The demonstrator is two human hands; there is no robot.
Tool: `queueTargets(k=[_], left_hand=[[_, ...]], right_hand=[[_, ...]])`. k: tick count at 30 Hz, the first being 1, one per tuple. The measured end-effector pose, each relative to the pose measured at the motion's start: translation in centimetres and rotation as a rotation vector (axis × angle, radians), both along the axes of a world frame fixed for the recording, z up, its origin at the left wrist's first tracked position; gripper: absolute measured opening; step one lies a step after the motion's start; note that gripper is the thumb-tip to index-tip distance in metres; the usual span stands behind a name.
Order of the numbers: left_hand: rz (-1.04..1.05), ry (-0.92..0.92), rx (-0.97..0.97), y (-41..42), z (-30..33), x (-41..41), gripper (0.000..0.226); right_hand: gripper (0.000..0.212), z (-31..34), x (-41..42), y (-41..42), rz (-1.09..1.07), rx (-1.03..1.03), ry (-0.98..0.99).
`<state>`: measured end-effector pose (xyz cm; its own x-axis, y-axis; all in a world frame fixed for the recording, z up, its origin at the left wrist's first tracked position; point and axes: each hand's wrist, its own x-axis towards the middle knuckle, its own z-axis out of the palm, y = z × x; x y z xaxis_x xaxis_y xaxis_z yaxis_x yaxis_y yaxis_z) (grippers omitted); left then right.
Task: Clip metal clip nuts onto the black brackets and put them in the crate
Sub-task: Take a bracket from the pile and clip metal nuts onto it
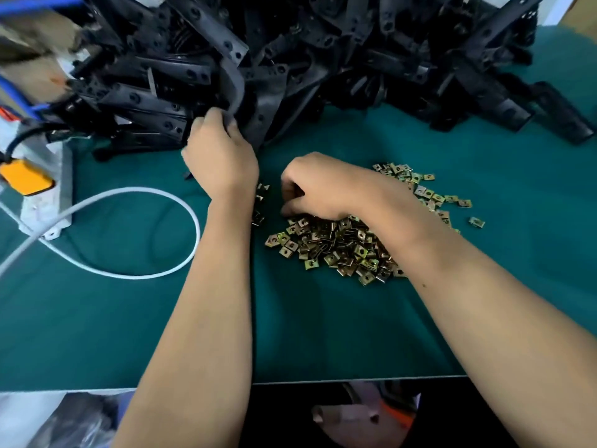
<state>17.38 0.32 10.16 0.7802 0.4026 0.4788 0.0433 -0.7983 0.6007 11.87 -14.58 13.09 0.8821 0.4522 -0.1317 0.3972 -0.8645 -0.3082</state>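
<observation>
1. The left hand (223, 156) reaches far into the near edge of the pile of black brackets (323, 53), back of the hand up; its fingers curl round the lower end of one curved black bracket (234, 82) that stands up out of the pile.
2. The right hand (319, 185) hangs over the far left part of the heap of metal clip nuts (342, 247), wrist bent, fingers curled downward with their tips at the nuts; whether they pinch one I cannot tell, as the hand hides its own fingertips.
3. Both forearms run from the near edge across the green table mat (323, 334).
4. The right forearm covers the middle of the nut heap; a few nuts sit beside the left wrist, partly hidden.
5. The bracket pile is cut off at the top edge.
6. At far left a white cable (181, 202) loops on the mat beside a power strip (45, 202) with an orange plug (26, 177); blurred blue and brown shapes above them are hard to make out.
</observation>
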Motion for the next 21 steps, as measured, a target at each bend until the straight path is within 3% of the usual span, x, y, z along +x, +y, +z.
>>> queueTargets(k=[4, 9, 13, 18, 21], left_hand=[[-0.195, -0.135, -0.067, -1.7, 0.9, -1.1, 0.017], [-0.504, -0.009, 0.157, -4.4, 0.4, -1.8, 0.014], [-0.581, 0.106, 0.249, -5.5, 0.1, -2.5, 0.048], [-0.612, 0.137, 0.108, -6.2, 0.1, -2.9, 0.045], [-0.61, 0.111, 0.082, -6.3, 0.1, -3.0, 0.042]], right_hand=[[0.017, -0.2, -0.2, -2.8, -0.043, 0.059, -0.038], [0.014, -0.7, -0.5, -8.0, -0.267, 0.615, -0.142], [0.0, -1.7, -1.0, -11.1, -0.388, 0.947, -0.169], [0.03, -2.7, -1.3, -12.1, -0.417, 1.091, -0.078], [0.033, -2.8, -1.3, -11.9, -0.393, 1.121, -0.075]])
